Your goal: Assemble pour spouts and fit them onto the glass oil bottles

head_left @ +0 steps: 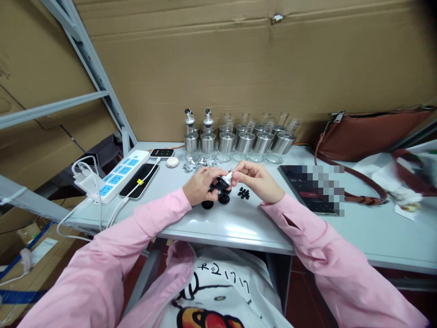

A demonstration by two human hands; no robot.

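My left hand (202,184) is closed around a small black cap (218,184) held just above the grey table (239,223). My right hand (258,180) pinches a small silver spout piece (230,175) against that cap. Two black round caps (215,201) lie on the table under my hands. A little pile of tiny black parts (243,193) sits just beside my right hand. Loose silver spout pieces (195,165) lie behind my left hand.
A row of glass bottles with steel sleeves (239,139) lines the cardboard wall. A white power strip (119,175), a phone (139,181) on a cable and a small device (162,153) lie left. A tablet (312,187) and brown bag (368,134) lie right.
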